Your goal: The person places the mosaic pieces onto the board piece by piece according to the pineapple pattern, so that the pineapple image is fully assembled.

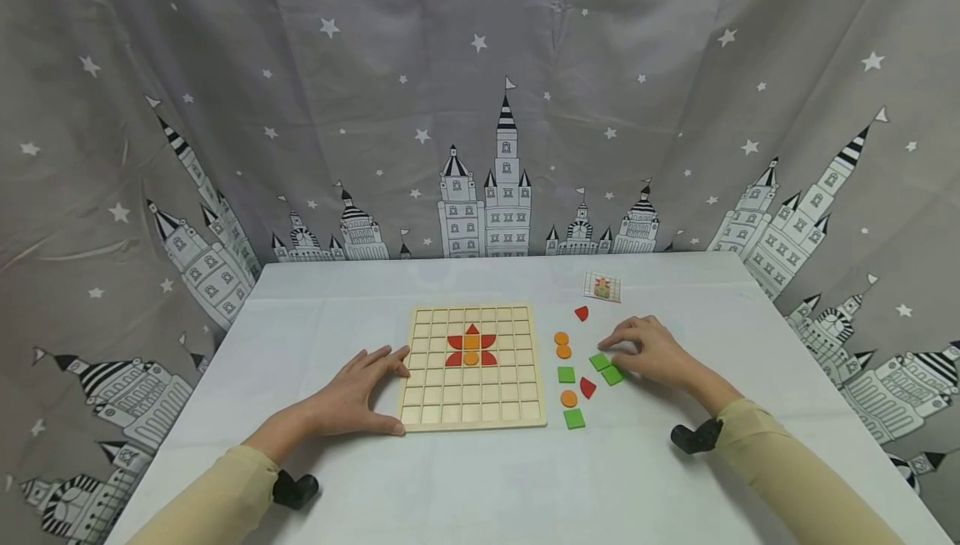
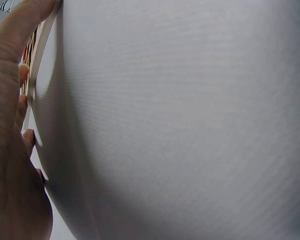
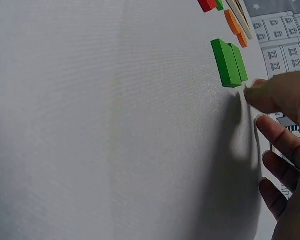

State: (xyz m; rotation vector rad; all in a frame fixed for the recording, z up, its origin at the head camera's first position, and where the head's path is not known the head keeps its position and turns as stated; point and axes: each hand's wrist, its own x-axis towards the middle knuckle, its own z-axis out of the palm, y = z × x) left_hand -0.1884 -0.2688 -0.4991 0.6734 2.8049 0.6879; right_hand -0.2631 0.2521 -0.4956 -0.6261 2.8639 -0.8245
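Observation:
My left hand (image 1: 352, 397) rests along the left side of a pale gridded board (image 1: 472, 427), thumb and fingertips at its edge. On the board, red pieces (image 1: 454, 342) surround an orange square (image 1: 472, 342) and an orange disc (image 1: 471, 358). Right of the board, my right hand (image 1: 654, 352) hovers low over the table, its thumb and index finger close by two green square tiles (image 1: 599, 362) lying corner to corner. The right wrist view shows the thumb just beside those green tiles (image 3: 225, 65), the other fingers loosely spread; no piece shows between them.
Between the board and the right hand lie orange discs (image 1: 569, 398), other green squares (image 1: 574, 419) and two red pieces (image 1: 587, 387), (image 1: 582, 313). A small picture card (image 1: 602, 287) lies at the back of the white table (image 1: 487, 487). A grey castle-print curtain (image 1: 360, 112) hangs behind.

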